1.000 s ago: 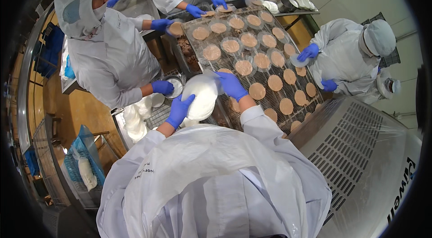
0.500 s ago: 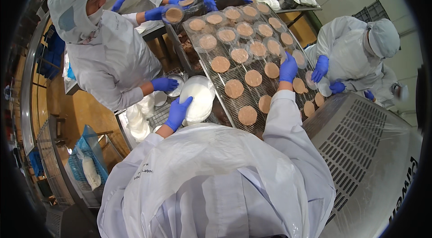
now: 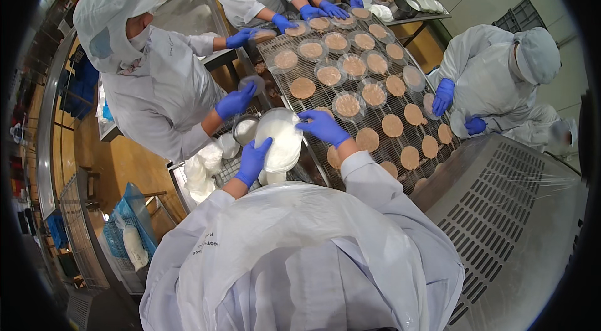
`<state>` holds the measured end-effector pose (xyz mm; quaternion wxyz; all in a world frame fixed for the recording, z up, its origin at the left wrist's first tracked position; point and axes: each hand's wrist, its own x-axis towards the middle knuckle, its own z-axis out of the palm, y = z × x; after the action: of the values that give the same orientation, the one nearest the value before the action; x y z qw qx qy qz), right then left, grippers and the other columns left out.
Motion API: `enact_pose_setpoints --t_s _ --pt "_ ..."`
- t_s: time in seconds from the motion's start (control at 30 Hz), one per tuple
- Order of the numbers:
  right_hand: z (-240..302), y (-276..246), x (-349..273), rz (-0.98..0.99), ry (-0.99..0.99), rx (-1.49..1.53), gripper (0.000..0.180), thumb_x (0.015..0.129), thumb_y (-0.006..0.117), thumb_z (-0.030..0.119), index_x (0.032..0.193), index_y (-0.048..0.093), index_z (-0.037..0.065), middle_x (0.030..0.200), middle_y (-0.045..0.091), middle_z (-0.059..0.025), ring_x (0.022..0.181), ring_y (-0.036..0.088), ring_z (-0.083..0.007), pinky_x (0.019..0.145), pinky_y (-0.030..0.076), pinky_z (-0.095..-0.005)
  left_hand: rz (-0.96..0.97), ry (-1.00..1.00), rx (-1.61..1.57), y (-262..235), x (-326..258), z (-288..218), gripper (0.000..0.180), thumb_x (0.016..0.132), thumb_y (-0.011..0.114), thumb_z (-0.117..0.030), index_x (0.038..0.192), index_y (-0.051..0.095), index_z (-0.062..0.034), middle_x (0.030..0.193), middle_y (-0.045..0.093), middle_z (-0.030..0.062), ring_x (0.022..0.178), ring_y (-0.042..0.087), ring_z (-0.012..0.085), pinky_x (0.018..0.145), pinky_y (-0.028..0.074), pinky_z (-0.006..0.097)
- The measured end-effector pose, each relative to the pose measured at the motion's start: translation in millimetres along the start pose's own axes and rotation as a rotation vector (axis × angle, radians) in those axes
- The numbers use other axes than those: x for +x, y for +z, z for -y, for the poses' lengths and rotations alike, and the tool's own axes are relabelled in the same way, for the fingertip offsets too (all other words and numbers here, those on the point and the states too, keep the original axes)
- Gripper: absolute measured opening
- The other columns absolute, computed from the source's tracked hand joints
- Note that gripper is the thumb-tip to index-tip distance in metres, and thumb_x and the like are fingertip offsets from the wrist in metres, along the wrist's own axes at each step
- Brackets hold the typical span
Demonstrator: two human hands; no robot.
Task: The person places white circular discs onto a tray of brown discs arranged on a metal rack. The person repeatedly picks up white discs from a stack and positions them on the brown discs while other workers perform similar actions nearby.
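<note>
My left hand [image 3: 252, 160], blue-gloved, is closed around the lower left edge of a stack of thin round white sheets [image 3: 280, 148]. At the stack's upper right edge, the fingers of my gloved right hand [image 3: 325, 127] pinch the rim of a sheet. Beneath and beyond that hand runs a wire mesh belt [image 3: 290, 100] carrying rows of flat round pinkish-brown meat patties [image 3: 392, 125]. Several patties farther off have a clear round film [image 3: 328, 75] showing around their edges. Part of the near patties is hidden by my right arm.
A co-worker at the left [image 3: 156, 68] holds a patty and a clear disc. Two more people handle patties at the belt's far end. Another person [image 3: 494, 74] stands at right. Metal bowl [image 3: 245, 130] and white bundles [image 3: 201, 171] lie left; a slotted metal housing [image 3: 501, 224] stands right.
My right hand has come back leftward from the belt to the stack. Patties have travelled toward me and rightward. Far co-workers' hands have set patties down on the belt's far end.
</note>
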<state>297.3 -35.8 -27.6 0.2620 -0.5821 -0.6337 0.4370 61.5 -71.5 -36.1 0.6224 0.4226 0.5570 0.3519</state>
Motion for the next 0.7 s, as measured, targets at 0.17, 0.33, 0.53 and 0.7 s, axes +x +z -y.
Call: enact_pose_setpoints --t_s 0.17,0.33,0.53,0.7 --pt "-18.2 39.4 23.8 -0.338 -0.086 -0.193 0.020 0.080 0.054 0.021 0.078 0.057 0.001 0.077 0.059 -0.0189 0.070 0.055 -0.0359 0.064 0.044 -0.0430 0.024 0.053 -0.012 7.7 9.8 -5.7 0.034 0.081 0.062 -0.023 0.099 0.059 0.0055 0.086 0.062 0.0078 0.075 0.056 0.0120 0.065 0.046 0.026" --pt "-82.9 -26.3 7.0 -0.351 -0.069 0.085 0.021 0.082 0.055 0.020 0.087 0.064 0.001 0.077 0.062 -0.0185 0.066 0.059 -0.0309 0.061 0.047 -0.0339 0.002 -0.006 0.056 1.4 -8.3 -5.0 0.036 0.081 0.061 -0.024 0.099 0.058 0.0067 0.088 0.062 0.0099 0.079 0.057 0.0131 0.067 0.046 0.028" --pt "-155.6 -168.1 -44.7 -0.524 0.289 -0.609 0.020 0.079 0.050 0.018 0.084 0.064 0.006 0.077 0.062 -0.0178 0.072 0.060 -0.0333 0.068 0.047 -0.0395 0.001 0.135 0.223 -7.0 -11.3 10.0 0.039 0.081 0.062 -0.026 0.098 0.058 0.0087 0.088 0.063 0.0118 0.076 0.058 0.0147 0.068 0.047 0.028" --pt "-102.3 -198.5 -51.7 -1.168 0.175 -0.580 0.021 0.078 0.048 0.009 0.092 0.063 0.003 0.087 0.061 -0.0196 0.082 0.059 -0.0342 0.075 0.046 -0.0410 -0.024 -0.043 -0.012 1.6 -15.5 4.4 0.038 0.080 0.063 -0.024 0.099 0.058 0.0079 0.090 0.062 0.0112 0.079 0.058 0.0146 0.069 0.046 0.027"
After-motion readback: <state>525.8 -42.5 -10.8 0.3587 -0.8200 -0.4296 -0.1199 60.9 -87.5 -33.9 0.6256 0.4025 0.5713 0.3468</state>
